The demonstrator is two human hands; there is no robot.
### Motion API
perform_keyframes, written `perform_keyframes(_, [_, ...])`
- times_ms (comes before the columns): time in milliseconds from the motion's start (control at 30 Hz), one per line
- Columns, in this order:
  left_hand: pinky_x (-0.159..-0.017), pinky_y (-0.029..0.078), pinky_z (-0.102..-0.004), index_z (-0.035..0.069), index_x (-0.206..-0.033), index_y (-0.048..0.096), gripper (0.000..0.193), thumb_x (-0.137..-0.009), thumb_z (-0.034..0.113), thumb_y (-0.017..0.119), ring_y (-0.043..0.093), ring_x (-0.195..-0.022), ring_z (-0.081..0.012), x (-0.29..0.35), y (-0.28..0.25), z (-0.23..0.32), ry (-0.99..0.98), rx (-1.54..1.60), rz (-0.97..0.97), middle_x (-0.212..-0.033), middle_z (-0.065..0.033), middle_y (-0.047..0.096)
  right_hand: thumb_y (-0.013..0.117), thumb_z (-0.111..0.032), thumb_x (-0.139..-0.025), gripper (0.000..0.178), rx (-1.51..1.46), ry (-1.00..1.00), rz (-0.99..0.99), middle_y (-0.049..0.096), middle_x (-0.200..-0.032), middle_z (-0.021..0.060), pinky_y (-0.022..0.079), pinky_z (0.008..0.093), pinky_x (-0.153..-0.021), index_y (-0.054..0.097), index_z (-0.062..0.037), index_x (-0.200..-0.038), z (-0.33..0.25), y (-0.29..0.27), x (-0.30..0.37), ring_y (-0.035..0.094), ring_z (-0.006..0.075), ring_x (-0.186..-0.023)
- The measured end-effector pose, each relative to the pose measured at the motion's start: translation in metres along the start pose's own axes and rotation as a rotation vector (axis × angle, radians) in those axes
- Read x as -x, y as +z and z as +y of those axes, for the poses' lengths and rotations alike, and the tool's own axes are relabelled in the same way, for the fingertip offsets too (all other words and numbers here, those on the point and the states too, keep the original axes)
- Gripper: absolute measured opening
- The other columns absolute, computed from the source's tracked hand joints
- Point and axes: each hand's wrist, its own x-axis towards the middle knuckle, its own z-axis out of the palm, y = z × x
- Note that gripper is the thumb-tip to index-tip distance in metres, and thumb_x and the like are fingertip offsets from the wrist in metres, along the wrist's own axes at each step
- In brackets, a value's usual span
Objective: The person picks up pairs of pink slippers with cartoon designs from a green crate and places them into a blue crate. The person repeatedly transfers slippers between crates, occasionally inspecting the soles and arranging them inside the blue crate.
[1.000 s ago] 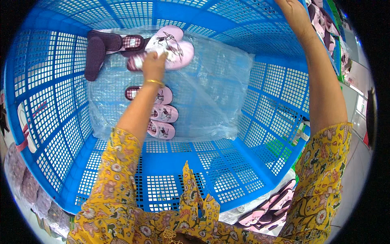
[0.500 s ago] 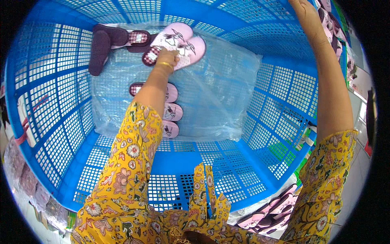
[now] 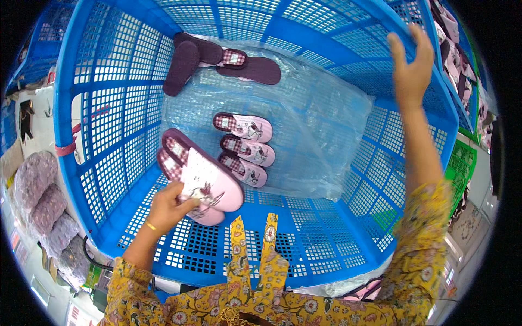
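My left hand [image 3: 166, 209] is closed on a pair of pink slippers [image 3: 213, 176] with a printed animal drawing and checked insoles. They are raised at the near left inside a large blue plastic basket [image 3: 312, 209]. Beside them three similar pink slippers [image 3: 254, 129] lie in a row on the basket's bottom, toes to the right. At the far left corner several slippers lie with dark soles [image 3: 258, 70] up, one showing its checked insole. Over the right wall, close to the rim, my right hand [image 3: 413, 73] has thumb and fingers apart, holding nothing.
Clear plastic sheeting [image 3: 315, 125] lines the basket's bottom. Its latticed walls rise on all sides, with a pink tie [image 3: 66, 149] on the left rim. Bagged goods [image 3: 38, 176] are stacked outside at the left. A green crate [image 3: 462, 168] stands outside at the right.
My left hand has lifted the slippers from the far part of the basket toward me and left. The right hand has come off the rim, fingers spread. The view has shifted.
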Motion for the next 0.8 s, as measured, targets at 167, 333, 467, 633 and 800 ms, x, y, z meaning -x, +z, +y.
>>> perform_keyframes(167, [-0.053,0.048,-0.0387,0.012,-0.085,0.064,0.022,-0.068,0.022,0.074,0.061,-0.064,-0.0273,-0.003,-0.074,-0.021,0.282,-0.634,-0.011,-0.074,-0.0075,0.057,0.07,-0.019,-0.079,0.037,-0.386,0.231,-0.457,0.06,-0.114,0.012,0.041,0.04,-0.094,0.059,-0.008,-0.112,-0.148,0.064,0.128,0.053,0.0307,-0.11])
perform_keyframes(333, [-0.052,0.048,-0.0385,0.01,-0.083,0.061,0.016,-0.071,0.016,0.069,0.062,-0.063,-0.0259,-0.022,-0.105,-0.046,0.301,-0.848,-0.059,-0.073,-0.0088,0.055,0.069,-0.03,-0.079,0.051,-0.533,0.507,-0.666,0.056,-0.122,0.0149,0.039,0.0421,-0.099,0.055,-0.0059,-0.121,-0.224,0.175,0.165,0.05,0.0346,-0.115])
perform_keyframes(467, [-0.048,0.046,-0.0368,0.012,-0.075,0.059,0.005,-0.072,0.015,0.06,0.061,-0.058,-0.0223,-0.012,-0.099,-0.042,0.366,-0.841,-0.151,-0.071,-0.0088,0.054,0.073,-0.04,-0.073,0.079,-0.381,0.553,-0.824,0.044,-0.138,0.0163,0.033,0.04,-0.106,0.04,-0.0055,-0.137,-0.243,0.261,0.124,0.04,0.0345,-0.127])
perform_keyframes(633, [-0.049,0.044,-0.035,0.012,-0.07,0.055,0.004,-0.07,0.015,0.058,0.057,-0.061,-0.0207,0.01,-0.099,-0.019,0.493,-0.631,-0.354,-0.071,-0.0064,0.05,0.077,-0.037,-0.07,0.087,-0.396,0.54,-0.866,0.041,-0.14,0.0206,0.032,0.0383,-0.108,0.037,-0.0005,-0.138,-0.248,0.353,0.117,0.037,0.0334,-0.131])
perform_keyframes(800, [-0.046,0.041,-0.0324,0.013,-0.068,0.051,0.008,-0.069,0.017,0.058,0.054,-0.059,-0.0188,0.025,-0.103,-0.021,0.49,-0.689,-0.38,-0.069,-0.0055,0.047,0.075,-0.011,-0.069,0.062,-0.657,0.403,-0.664,0.058,-0.12,0.0171,0.04,0.0357,-0.099,0.051,-0.0057,-0.125,-0.305,0.336,0.158,0.053,0.0305,-0.116])
